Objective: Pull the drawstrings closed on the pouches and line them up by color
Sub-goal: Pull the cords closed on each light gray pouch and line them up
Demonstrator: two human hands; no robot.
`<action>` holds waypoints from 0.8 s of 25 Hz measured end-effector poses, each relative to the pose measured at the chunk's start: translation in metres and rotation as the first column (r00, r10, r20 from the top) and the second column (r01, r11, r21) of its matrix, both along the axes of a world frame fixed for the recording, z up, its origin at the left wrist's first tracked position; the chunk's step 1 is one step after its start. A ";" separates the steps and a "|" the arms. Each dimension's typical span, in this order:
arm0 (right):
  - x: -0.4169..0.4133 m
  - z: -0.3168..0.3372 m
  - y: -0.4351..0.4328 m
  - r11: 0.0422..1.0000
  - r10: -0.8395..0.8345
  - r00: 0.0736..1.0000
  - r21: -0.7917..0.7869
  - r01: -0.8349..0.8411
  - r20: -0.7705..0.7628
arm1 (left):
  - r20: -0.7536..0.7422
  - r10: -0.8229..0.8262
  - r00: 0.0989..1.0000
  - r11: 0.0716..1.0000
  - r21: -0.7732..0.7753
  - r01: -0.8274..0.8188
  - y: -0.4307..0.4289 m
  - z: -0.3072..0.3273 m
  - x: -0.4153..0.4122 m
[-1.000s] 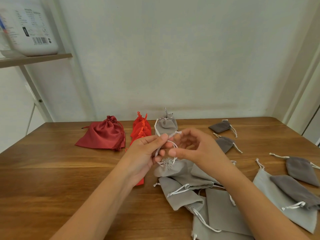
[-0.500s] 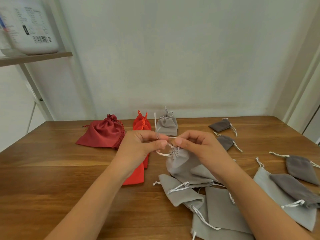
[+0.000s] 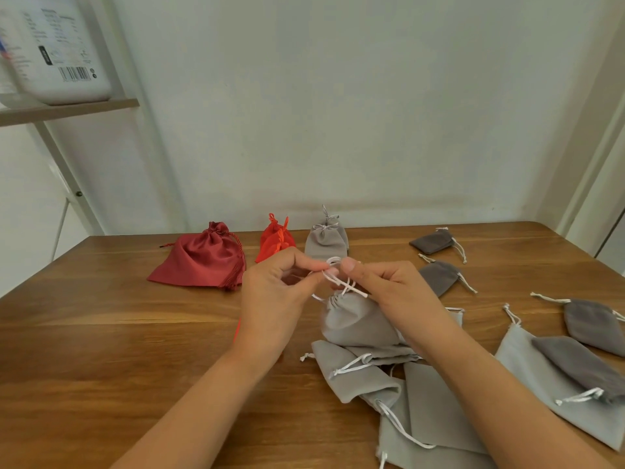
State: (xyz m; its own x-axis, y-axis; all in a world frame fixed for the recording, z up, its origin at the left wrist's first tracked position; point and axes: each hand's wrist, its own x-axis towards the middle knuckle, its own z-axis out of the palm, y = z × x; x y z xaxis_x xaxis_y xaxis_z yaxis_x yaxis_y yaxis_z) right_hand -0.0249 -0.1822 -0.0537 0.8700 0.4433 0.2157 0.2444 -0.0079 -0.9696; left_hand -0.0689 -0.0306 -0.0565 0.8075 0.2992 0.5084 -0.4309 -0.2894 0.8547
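Nearest the camera, a heap of flat light grey pouches (image 3: 429, 411) is lying on the wooden desk (image 3: 118, 350), just in front of the gathered light grey pouch (image 3: 358, 321) that both hands are working on. That pouch is resting against the heap with its neck puckered tight. The left hand (image 3: 277, 292) and the right hand (image 3: 389, 286) are each pinching its white drawstring (image 3: 342, 283) between thumb and curled fingers, just above the neck. To the right of that pouch, dark grey pouches (image 3: 439, 277) are lying scattered, one resting on a larger pale grey pouch (image 3: 521, 367). Beyond it, a closed grey pouch (image 3: 326, 238), orange pouches (image 3: 275, 240) and a dark red satin pouch (image 3: 203, 258) are sitting in a row.
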 end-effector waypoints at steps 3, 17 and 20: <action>-0.006 0.001 0.004 0.994 0.029 0.991 0.112 -0.015 -0.131 | 0.073 0.036 0.997 0.992 0.119 -0.045 0.001 -0.002 0.000; 0.011 0.009 -0.004 0.688 0.300 0.728 0.668 0.282 -0.617 | -0.045 -0.320 0.946 0.856 -0.442 0.268 -0.001 0.007 0.005; 0.013 0.012 -0.009 0.648 0.316 0.740 0.705 0.288 -0.593 | -0.044 -0.381 0.924 0.761 -0.582 0.286 -0.003 0.012 0.002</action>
